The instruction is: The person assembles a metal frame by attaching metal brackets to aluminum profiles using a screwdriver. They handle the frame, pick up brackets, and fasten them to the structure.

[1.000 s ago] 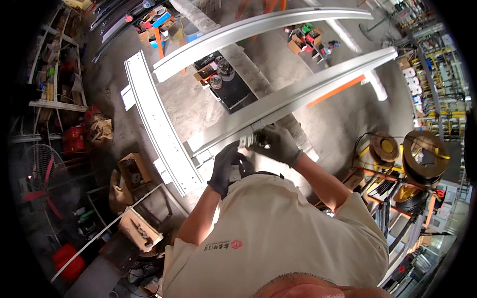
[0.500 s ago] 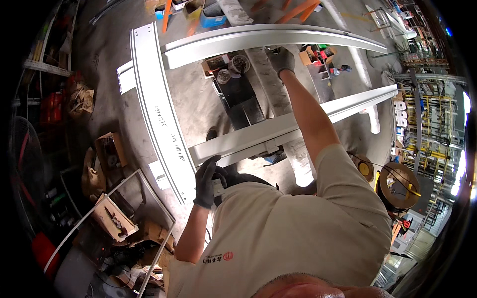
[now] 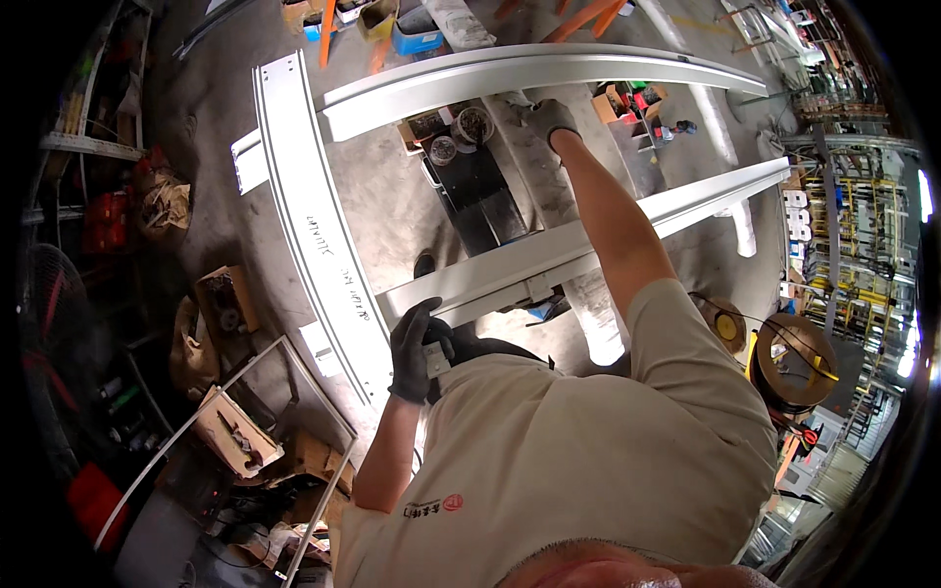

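A white metal frame lies in front of me: a wide crosspiece [image 3: 312, 211] at the left, a far beam [image 3: 549, 69] and a near beam [image 3: 510, 263]. My left hand [image 3: 412, 355], in a dark glove, is at the corner where the near beam meets the crosspiece. Its fingers curl round a small light-grey block [image 3: 437, 360], with the index finger reaching toward the near beam. Stretched across the near beam, my right arm ends in a grey-gloved right hand [image 3: 554, 120] just below the far beam. Its fingers are bent, and whatever they hold is too small to make out.
Between the beams stands a black case [image 3: 475, 196] with tubs of small parts [image 3: 472, 125] behind it. Open boxes [image 3: 227, 299] and a thin metal frame [image 3: 201, 416] are at lower left. A cable reel [image 3: 794, 363] stands at right, near shelving. Blue bin [image 3: 418, 31] beyond.
My right hand has shifted slightly left and down, away from the far beam. My left hand stays at the corner with the block, slightly moved. The whole view has tilted a little.
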Demonstrator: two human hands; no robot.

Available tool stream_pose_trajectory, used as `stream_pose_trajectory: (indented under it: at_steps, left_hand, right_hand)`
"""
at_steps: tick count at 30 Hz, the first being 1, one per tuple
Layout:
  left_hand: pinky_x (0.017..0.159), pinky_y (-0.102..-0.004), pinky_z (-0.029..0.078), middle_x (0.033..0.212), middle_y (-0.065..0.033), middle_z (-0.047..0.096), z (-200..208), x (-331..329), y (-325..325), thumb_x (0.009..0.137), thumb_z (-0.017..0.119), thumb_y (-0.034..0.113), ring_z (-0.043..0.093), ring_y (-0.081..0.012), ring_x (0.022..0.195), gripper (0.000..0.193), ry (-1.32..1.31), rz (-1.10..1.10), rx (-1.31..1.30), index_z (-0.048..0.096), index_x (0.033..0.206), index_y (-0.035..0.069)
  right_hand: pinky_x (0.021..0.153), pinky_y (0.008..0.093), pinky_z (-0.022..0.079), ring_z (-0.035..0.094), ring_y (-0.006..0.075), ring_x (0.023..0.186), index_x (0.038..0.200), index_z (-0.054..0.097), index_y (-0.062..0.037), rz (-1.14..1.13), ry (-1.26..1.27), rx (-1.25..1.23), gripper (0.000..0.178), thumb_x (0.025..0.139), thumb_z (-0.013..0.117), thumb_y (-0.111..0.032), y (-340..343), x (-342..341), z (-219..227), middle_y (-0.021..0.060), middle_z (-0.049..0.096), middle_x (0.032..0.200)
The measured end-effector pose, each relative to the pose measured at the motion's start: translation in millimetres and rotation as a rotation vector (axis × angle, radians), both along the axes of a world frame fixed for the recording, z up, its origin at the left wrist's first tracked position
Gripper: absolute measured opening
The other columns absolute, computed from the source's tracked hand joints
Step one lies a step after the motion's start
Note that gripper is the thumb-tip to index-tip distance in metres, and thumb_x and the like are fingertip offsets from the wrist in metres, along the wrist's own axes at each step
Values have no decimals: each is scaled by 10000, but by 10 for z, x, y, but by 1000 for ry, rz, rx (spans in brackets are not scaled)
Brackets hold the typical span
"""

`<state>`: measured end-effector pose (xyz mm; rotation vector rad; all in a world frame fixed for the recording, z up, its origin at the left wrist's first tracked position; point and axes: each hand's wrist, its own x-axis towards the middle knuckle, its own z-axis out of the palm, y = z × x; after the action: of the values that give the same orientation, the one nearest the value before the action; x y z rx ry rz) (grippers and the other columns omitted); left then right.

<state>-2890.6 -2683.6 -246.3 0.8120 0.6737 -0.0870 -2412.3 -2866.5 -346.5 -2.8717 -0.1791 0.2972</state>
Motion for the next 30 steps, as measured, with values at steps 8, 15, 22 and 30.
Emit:
stream_pose_trajectory:
  at_steps: [8,15,22,30]
  left_hand:
    - [718,-411,560,821,-88,656,-23,-26,90,1026,494,394,646,-253,717,440,4,436,-711,621,1191,7]
    - [917,-425,488,999,-100,646,521,-226,64,981,528,356,604,-257,938,447,-412,398,-476,579,1257,9]
    - [932,-413,502,1083,-84,599,1010,-863,-421,959,568,278,600,-239,1027,479,-534,323,-107,504,1385,69]
    - [916,-281,501,1213,-75,602,1283,-1642,-603,923,699,7,598,-142,1052,472,-463,303,561,480,1341,26]
  right_hand:
    - [408,197,307,371,32,474,1147,665,-74,-419,1056,1389,409,1004,574,-446,-558,-1413,1220,-45,472,664]
    - [378,190,280,410,34,514,1011,576,-103,-788,1769,1507,287,1024,557,-390,-1493,-4287,1018,-30,455,692]
    - [826,315,554,672,227,943,1155,589,-16,-236,1322,1282,294,1044,539,-285,-1659,-5139,1581,101,663,946]
    - [660,229,503,506,64,606,1084,621,-34,65,1187,1169,318,1070,478,-318,-1284,-5303,1522,-21,533,702]
